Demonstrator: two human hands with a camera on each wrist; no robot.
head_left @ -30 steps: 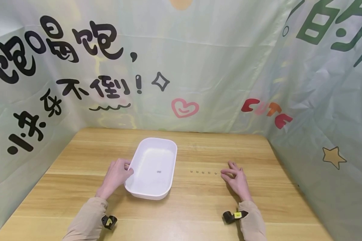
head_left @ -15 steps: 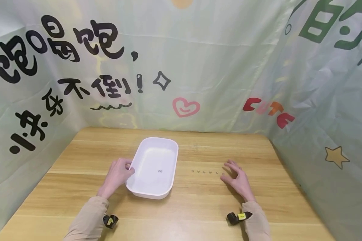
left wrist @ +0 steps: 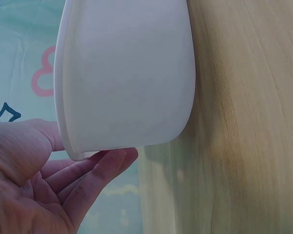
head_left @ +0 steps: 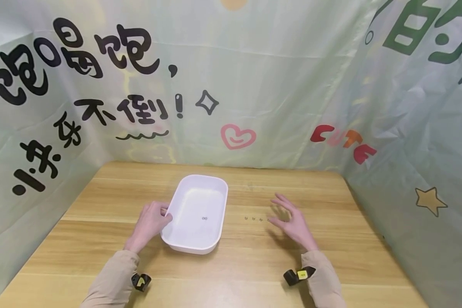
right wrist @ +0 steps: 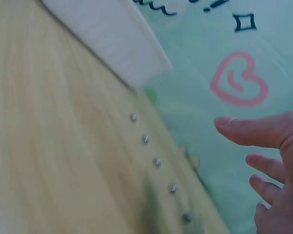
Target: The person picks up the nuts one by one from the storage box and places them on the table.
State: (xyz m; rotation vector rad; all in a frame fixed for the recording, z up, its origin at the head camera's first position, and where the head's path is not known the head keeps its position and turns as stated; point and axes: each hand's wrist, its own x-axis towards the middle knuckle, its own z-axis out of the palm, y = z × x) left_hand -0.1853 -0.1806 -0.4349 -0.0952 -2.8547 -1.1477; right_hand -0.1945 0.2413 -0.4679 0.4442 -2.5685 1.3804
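Note:
In the head view, my left hand (head_left: 148, 226) grips the left rim of a white plastic tub (head_left: 194, 247). The left wrist view shows the thumb at the rim and the fingers against the outer wall of the tub (left wrist: 127, 73). Two tiny shiny pieces (head_left: 204, 218) lie together inside it. To its right, several small silvery, ball-like metal pieces (head_left: 253, 218) form a row on the table. My right hand (head_left: 294, 224) hovers over the row's right part with thumb and fingers apart, holding nothing. It hides some pieces in the head view; the right wrist view shows several metal pieces (right wrist: 157, 162).
The wooden table (head_left: 231, 278) reaches back to a printed cloth backdrop (head_left: 277, 98), which also hangs along both sides. A black wrist camera (head_left: 299, 276) sits on the right sleeve and another wrist camera (head_left: 141, 282) on the left.
My right thumb and fingers have spread from a near pinch at the row's right end, uncovering one metal piece there. That hand then moved left over the row. My left hand keeps its grip.

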